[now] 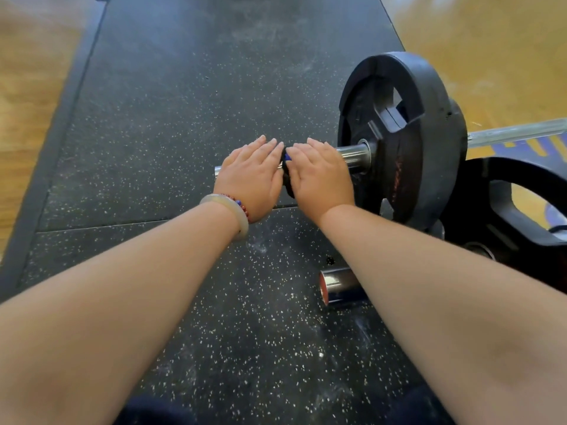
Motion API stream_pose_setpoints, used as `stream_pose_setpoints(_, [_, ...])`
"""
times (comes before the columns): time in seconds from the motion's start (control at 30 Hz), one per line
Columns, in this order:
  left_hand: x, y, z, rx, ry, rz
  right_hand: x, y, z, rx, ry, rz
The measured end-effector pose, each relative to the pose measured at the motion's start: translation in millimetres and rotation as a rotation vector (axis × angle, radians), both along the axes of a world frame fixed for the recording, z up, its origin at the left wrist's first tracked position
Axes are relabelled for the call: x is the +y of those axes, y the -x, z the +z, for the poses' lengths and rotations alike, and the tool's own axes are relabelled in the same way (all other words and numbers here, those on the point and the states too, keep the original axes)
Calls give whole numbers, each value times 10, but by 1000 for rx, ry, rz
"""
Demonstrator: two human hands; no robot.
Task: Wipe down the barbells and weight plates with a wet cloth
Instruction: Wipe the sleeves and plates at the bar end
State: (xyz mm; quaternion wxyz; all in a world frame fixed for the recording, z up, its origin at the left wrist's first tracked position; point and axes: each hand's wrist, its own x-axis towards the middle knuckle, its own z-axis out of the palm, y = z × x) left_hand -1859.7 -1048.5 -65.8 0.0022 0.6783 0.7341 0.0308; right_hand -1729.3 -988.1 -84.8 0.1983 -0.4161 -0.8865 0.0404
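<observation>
Both hands are down on the sleeve; left hand and right hand sit side by side, fingers laid flat and fairly straight over the chrome, thumbs hidden underneath, so I can't tell if anything's pinched from below. Wedged between them is a dark thing with a bit of blue; could be the cloth bunched up, could be a collar, honestly can't tell.

The plate stands upright on the sleeve just past the right hand; a second plate leans further out on that side, and a second bar lies on the mat under the right forearm.

What I'd worry about:
- the plate is round and sits on the mat, so a flat-handed push across the sleeve could roll the whole bar away; nothing visible chocks it
- wet chrome plus open palms means a hand could skid straight into the plate hub; pinched fingers
- if that dark thing is a collar and it slides off the free end beyond the left hand, the plate may creep outward
- the second bar is right below the elbow; easy to knock it rolling
</observation>
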Motion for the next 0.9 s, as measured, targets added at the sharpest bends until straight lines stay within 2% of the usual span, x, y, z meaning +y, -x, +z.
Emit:
stream_pose_setpoints(0.07, [-1,18,23,-66,-37,-6,34,-52,32,-31,64,23])
stream_pose_setpoints(0.13, [-14,11,38,-117,-66,-30,41,-50,66,60,143,30])
stream_pose_setpoints(0.23, [-38,-22,21,-46,-55,-113,49,-43,97,264,292,5])
stream_pose_setpoints(0.3, [-46,-71,24,-27,-97,-85,73,-95,127,379,386,-46])
stream_pose_setpoints(0.37, [35,-131,78,36,-165,-47,114,-156,171,422,373,-141])
stream_pose_setpoints(0.47, [181,-258,166,113,-64,-44,122,-228,194,390,288,-262])
stream_pose_setpoints(0.57, [220,-330,91,81,13,-115,114,-256,110,294,254,-196])
stream_pose_setpoints(0.8, [-34,31,-57,260,-62,-74,157,-277,27,203,184,-181])
stream_pose_setpoints(0.9, [-50,84,-21,229,-61,-22,150,-239,-4,198,160,-185])
